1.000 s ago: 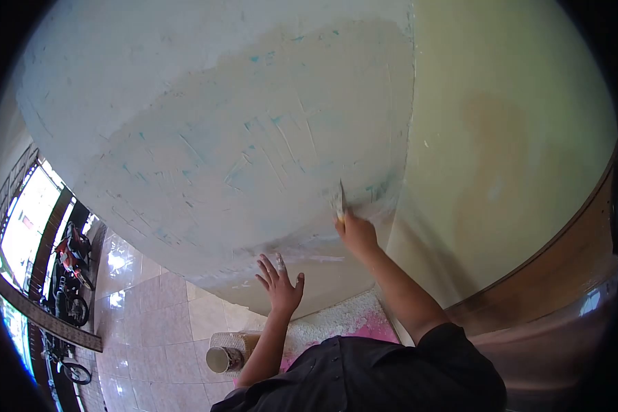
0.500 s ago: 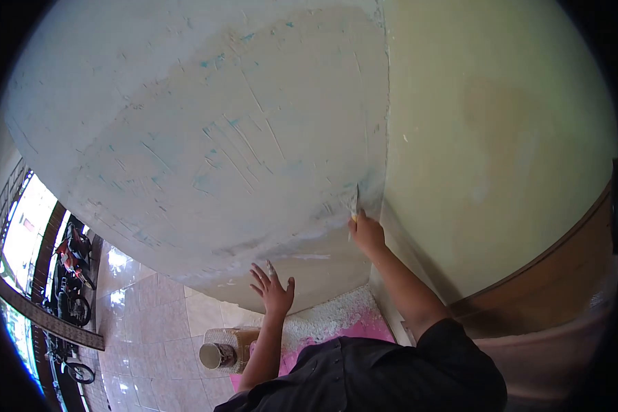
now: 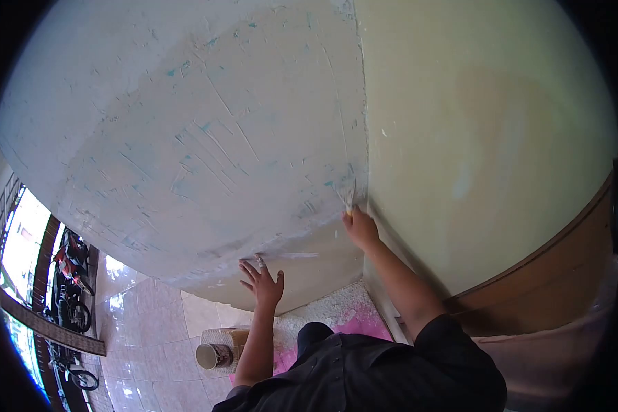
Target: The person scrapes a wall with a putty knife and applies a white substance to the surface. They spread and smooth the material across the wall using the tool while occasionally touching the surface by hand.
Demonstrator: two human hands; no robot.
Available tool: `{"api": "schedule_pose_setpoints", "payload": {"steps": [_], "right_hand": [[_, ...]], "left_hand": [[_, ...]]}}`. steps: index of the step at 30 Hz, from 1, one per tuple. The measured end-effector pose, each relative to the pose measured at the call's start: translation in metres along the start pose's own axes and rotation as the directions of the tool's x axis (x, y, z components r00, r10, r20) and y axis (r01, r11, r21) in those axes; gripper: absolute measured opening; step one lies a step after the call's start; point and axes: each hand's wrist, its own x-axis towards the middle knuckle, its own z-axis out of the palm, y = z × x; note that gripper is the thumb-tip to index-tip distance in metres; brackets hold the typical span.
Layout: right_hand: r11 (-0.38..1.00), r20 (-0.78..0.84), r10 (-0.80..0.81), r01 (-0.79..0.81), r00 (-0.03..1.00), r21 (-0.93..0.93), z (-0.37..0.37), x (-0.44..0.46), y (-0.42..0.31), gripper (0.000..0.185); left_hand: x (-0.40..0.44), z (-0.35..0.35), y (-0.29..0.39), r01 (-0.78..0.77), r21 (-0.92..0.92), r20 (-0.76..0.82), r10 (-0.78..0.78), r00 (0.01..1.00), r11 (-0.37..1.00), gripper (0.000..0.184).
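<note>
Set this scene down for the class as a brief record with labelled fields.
Right hand: gripping a scraper at the scored wall, near the corner
Left hand: open, fingers spread; wall contact unclear
Adjoining wall: yellowish-green
Floor: pink sheet strewn with white flakes; round container nearby
Background: motorbikes

This is an indoor room with its walls under repair, though home or shop is unclear: a patched, scraped wall (image 3: 185,137), glossy floor tiles (image 3: 151,309), a pink sheet (image 3: 367,324) strewn with white debris (image 3: 336,302), and a bright opening (image 3: 22,237) with motorcycles (image 3: 72,264) beside it.
</note>
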Motion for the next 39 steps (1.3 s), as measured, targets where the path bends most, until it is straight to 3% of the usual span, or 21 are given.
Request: {"api": "schedule_pose_setpoints", "payload": {"steps": [1, 3, 4, 6, 10, 12, 13, 15, 16, 18, 19, 21, 22, 23, 27, 29, 32, 35, 39], "right_hand": [[1.000, -0.003, 0.003, -0.003, 1.000, 0.003, 0.014, -0.015, 0.018, 0.042], [0.995, 0.166, 0.028, -0.043, 0.986, 0.091, 0.031, -0.045, 0.043, 0.042], [0.995, 0.165, 0.023, -0.039, 0.986, 0.090, 0.030, -0.058, 0.048, 0.042], [0.958, 0.177, 0.015, -0.064, 0.984, 0.278, 0.020, -0.076, 0.048, 0.040], [0.919, 0.142, 0.056, -0.107, 0.988, 0.380, -0.005, -0.078, 0.027, 0.037], [0.889, -0.061, 0.011, 0.017, 0.998, 0.457, -0.019, -0.066, 0.009, 0.034], [0.889, -0.060, 0.011, 0.018, 0.998, 0.458, -0.020, -0.058, 0.007, 0.034], [0.868, -0.344, -0.133, 0.277, 0.929, 0.413, -0.020, -0.039, 0.001, 0.031], [0.866, -0.347, -0.129, 0.276, 0.929, 0.417, -0.028, -0.027, -0.011, 0.031], [0.872, -0.517, -0.260, 0.428, 0.816, 0.237, -0.052, -0.010, -0.044, 0.030], [0.875, -0.515, -0.255, 0.422, 0.819, 0.239, -0.054, -0.004, -0.052, 0.030], [0.931, -0.303, -0.158, 0.245, 0.940, 0.272, -0.057, 0.006, -0.063, 0.032], [0.973, -0.126, -0.086, 0.110, 0.988, 0.201, -0.044, 0.008, -0.054, 0.028], [0.974, -0.125, -0.081, 0.105, 0.989, 0.202, -0.028, 0.003, -0.041, 0.028], [0.969, 0.197, 0.189, -0.215, 0.962, 0.120, 0.041, -0.067, 0.039, 0.025], [0.986, 0.131, 0.105, -0.120, 0.986, 0.114, 0.070, -0.104, 0.084, 0.027], [0.980, 0.064, 0.107, -0.116, 0.992, 0.159, 0.049, -0.108, 0.076, 0.029], [0.966, 0.013, 0.030, -0.032, 0.999, 0.258, -0.001, -0.065, 0.033, 0.031], [0.935, -0.185, -0.091, 0.147, 0.979, 0.322, -0.039, -0.026, -0.017, 0.036]], "left_hand": [[0.001, -0.002, 0.000, -0.004, 0.013, 0.002, 0.004, 1.000, 1.000, 0.089], [0.000, -0.010, 0.002, 0.004, 0.037, 0.038, -0.005, 0.999, 0.999, 0.089], [-0.001, -0.012, 0.002, 0.016, 0.062, 0.077, -0.021, 0.997, 0.998, 0.089], [0.000, -0.008, 0.000, 0.016, 0.064, 0.066, -0.020, 0.998, 0.998, 0.089], [0.000, -0.007, 0.003, 0.026, 0.056, 0.065, -0.030, 0.997, 0.998, 0.091], [-0.001, -0.007, 0.006, 0.025, 0.048, 0.061, -0.028, 0.998, 0.999, 0.090], [-0.001, -0.007, 0.005, 0.022, 0.048, 0.055, -0.024, 0.998, 0.999, 0.090], [0.000, -0.008, 0.003, 0.018, 0.057, 0.066, -0.022, 0.998, 0.998, 0.090], [0.000, -0.009, 0.001, 0.013, 0.063, 0.080, -0.018, 0.997, 0.998, 0.089], [0.000, -0.011, -0.001, 0.002, 0.062, 0.085, -0.008, 0.996, 0.998, 0.089], [0.000, -0.012, -0.001, -0.005, 0.054, 0.088, 0.000, 0.996, 0.999, 0.088], [0.000, -0.013, -0.002, -0.012, 0.052, 0.089, 0.007, 0.996, 0.999, 0.088], [-0.001, -0.015, -0.003, -0.017, 0.050, 0.087, 0.013, 0.996, 0.999, 0.088], [-0.003, -0.016, -0.004, -0.019, 0.053, 0.090, 0.014, 0.996, 0.998, 0.088], [-0.002, -0.017, -0.004, -0.036, 0.058, 0.084, 0.031, 0.996, 0.998, 0.087], [-0.003, -0.015, -0.009, -0.031, 0.065, 0.071, 0.026, 0.997, 0.997, 0.086], [-0.001, -0.012, -0.011, -0.043, 0.070, 0.086, 0.037, 0.996, 0.997, 0.083], [-0.002, -0.011, -0.010, -0.036, 0.047, 0.079, 0.032, 0.996, 0.998, 0.083], [-0.002, -0.017, -0.009, -0.034, 0.064, 0.089, 0.028, 0.996, 0.997, 0.083]]}}
